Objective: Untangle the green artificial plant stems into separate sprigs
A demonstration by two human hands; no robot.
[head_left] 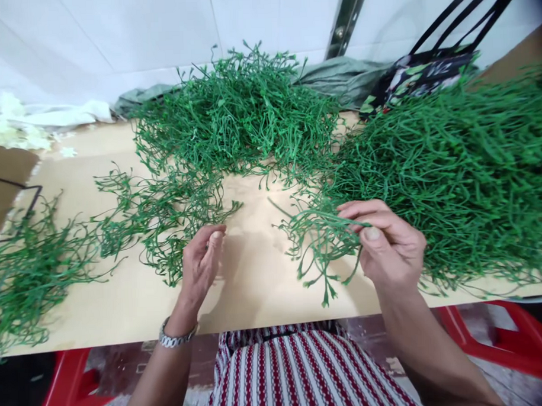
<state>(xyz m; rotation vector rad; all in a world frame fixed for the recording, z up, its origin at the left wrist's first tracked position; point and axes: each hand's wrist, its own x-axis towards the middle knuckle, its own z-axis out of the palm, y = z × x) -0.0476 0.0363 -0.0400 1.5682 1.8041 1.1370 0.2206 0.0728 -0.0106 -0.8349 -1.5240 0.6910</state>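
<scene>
Grips a loose bunch of green stems (321, 237) in the right hand (388, 240), between thumb and fingers, with budded tips drooping leftward above the pale worktop (256, 286). Holds the left hand (202, 256) nearly closed, with thumb against curled fingers, just beside a tangled cluster of stems (164, 207). Wears a metal-link watch (178, 338) on the left wrist and a red-and-white striped garment (286, 374). Sits or stands, impossible to tell which, at the near edge of the worktop, facing a white wall (149, 35). Faces a broad heap (236, 109) of similar stems at the back, with a larger mound (466, 178) beside the right hand and a smaller pile (29, 276) at far left. Shares the worktop with a floral bag (427, 79) behind the mound and white petal-like pieces (17, 123) in the far left corner.
</scene>
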